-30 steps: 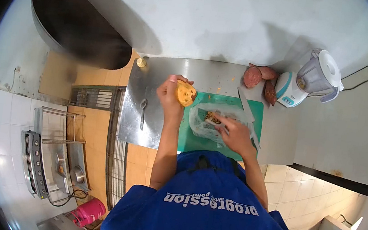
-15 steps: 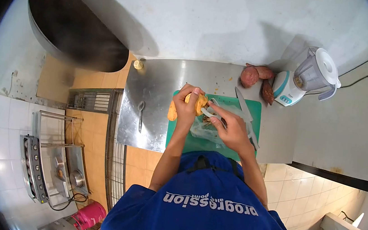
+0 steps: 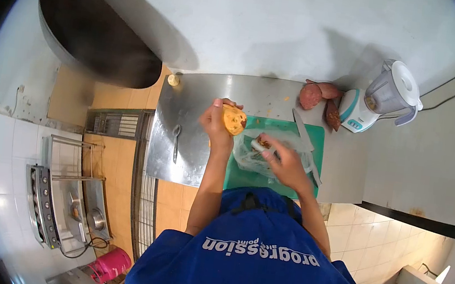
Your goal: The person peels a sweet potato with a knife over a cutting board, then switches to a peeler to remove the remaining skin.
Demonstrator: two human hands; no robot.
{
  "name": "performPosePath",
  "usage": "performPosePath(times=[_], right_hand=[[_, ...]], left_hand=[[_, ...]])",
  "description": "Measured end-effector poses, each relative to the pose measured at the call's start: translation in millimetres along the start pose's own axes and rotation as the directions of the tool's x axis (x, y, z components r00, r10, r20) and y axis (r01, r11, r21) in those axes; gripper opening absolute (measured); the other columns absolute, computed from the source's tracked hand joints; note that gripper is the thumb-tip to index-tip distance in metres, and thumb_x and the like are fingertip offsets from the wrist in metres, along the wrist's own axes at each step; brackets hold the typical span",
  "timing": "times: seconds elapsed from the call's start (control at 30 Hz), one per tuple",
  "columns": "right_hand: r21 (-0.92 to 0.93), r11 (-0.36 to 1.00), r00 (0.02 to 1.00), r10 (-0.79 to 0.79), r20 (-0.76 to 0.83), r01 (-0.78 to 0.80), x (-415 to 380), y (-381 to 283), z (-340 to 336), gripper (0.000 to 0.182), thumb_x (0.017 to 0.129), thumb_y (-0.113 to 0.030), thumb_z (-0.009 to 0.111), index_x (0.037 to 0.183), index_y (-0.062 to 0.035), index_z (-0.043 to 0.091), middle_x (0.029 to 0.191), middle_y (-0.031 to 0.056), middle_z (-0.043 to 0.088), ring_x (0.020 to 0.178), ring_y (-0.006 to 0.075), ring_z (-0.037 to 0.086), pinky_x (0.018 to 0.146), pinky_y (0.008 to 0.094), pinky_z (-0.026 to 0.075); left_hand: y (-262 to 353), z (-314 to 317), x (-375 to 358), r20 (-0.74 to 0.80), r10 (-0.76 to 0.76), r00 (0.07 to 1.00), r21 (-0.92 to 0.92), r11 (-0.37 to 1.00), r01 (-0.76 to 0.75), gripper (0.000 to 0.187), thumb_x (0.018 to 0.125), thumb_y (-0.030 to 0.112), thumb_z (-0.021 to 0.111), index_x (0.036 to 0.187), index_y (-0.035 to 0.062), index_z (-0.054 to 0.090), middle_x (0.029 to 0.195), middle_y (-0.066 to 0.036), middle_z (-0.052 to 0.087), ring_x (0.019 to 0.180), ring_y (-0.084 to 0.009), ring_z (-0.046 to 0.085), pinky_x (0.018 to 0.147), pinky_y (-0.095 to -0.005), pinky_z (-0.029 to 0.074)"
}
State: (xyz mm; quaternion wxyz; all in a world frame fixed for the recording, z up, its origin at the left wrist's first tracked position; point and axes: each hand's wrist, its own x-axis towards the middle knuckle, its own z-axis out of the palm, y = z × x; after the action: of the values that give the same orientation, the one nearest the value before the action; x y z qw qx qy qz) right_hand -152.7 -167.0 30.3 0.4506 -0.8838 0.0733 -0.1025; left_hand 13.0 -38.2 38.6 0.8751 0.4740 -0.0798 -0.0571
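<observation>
My left hand (image 3: 220, 125) is wrapped round a peeled orange tuber (image 3: 234, 120) with a dark spot at its end, held up left of the green cutting board (image 3: 234, 177). Closed on a white-handled peeler (image 3: 257, 145), my right hand (image 3: 286, 164) is over the board, apart from the tuber. Under it, a clear plastic bag (image 3: 250, 161) lies on the board with some dark peelings. A long knife (image 3: 303, 130) rests along the board's right side.
Reddish unpeeled tubers (image 3: 310, 96) lie by the wall beside a white blender (image 3: 360, 108). On the steel table (image 3: 198, 99) are a spoon (image 3: 176, 143) at the left and a small pale-capped object (image 3: 173, 80) at the back left corner.
My left hand has turned the tuber and drawn it left, away from the peeler. The right hand has shifted slightly down with the peeler.
</observation>
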Motion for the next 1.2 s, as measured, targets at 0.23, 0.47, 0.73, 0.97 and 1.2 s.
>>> performPosePath(times=[0.23, 0.47, 0.73, 0.97, 1.2], right_hand=[[0.774, 0.585, 0.966, 0.078, 0.245, -0.244, 11.1, 12.7, -3.6, 0.057, 0.112, -0.040, 0.039, 0.157, -0.0062, 0.034, 0.113, 0.0122, 0.070, 0.079, 0.0141, 0.060, 0.063, 0.0284, 0.047], [0.925, 0.250, 0.958, 0.046, 0.283, -0.285, 5.4, 34.0, 1.4, 0.065, 0.110, -0.055, 0.033, 0.154, -0.0077, 0.036, 0.127, 0.0185, 0.067, 0.069, 0.0119, 0.053, 0.056, 0.0252, 0.041], [0.930, 0.239, 0.957, 0.146, 0.252, -0.281, 2.6, 28.9, -7.8, 0.058, 0.111, -0.054, 0.031, 0.150, -0.0119, 0.036, 0.110, 0.0234, 0.071, 0.052, 0.0146, 0.055, 0.046, 0.0262, 0.039], [0.789, 0.546, 0.951, 0.265, 0.158, -0.283, 3.7, 29.4, -10.3, 0.042, 0.113, -0.040, 0.034, 0.141, -0.0105, 0.042, 0.085, 0.0157, 0.072, 0.052, 0.0165, 0.060, 0.046, 0.0267, 0.043], [-0.075, 0.996, 0.950, 0.018, -0.313, -0.043, -36.9, 62.5, 6.5, 0.044, 0.104, -0.014, 0.055, 0.147, -0.0073, 0.048, 0.095, 0.0191, 0.072, 0.073, 0.0364, 0.068, 0.067, 0.0443, 0.053]], left_hand=[[-13.8, 4.7, -13.6, 0.046, -0.152, 0.987, 0.006, 0.988, 0.151, 0.039, 0.106, 0.030, 0.054, 0.087, -0.0020, 0.066, 0.081, -0.011, 0.066, 0.074, -0.0209, 0.069, 0.069, -0.0324, 0.054], [-13.4, 5.1, -13.1, 0.092, -0.180, 0.979, 0.115, 0.979, 0.169, 0.042, 0.105, 0.036, 0.055, 0.088, -0.0008, 0.065, 0.079, -0.015, 0.067, 0.072, -0.0240, 0.070, 0.058, -0.0327, 0.055], [11.0, -4.1, -8.5, 0.402, -0.372, 0.837, 0.460, 0.872, 0.167, 0.030, 0.097, 0.020, 0.066, 0.117, -0.0015, 0.071, 0.084, -0.007, 0.070, 0.079, -0.0124, 0.064, 0.075, -0.0281, 0.048], [-7.6, -16.8, -9.7, 0.522, -0.486, 0.701, 0.625, 0.777, 0.073, 0.038, 0.094, 0.019, 0.070, 0.128, 0.0025, 0.069, 0.089, -0.008, 0.071, 0.089, -0.0134, 0.065, 0.079, -0.0286, 0.049], [5.7, -23.6, 0.8, 0.285, -0.480, 0.830, 0.529, 0.801, 0.281, 0.039, 0.096, 0.024, 0.069, 0.130, 0.0045, 0.068, 0.082, -0.006, 0.068, 0.080, -0.0130, 0.064, 0.075, -0.0288, 0.048]])
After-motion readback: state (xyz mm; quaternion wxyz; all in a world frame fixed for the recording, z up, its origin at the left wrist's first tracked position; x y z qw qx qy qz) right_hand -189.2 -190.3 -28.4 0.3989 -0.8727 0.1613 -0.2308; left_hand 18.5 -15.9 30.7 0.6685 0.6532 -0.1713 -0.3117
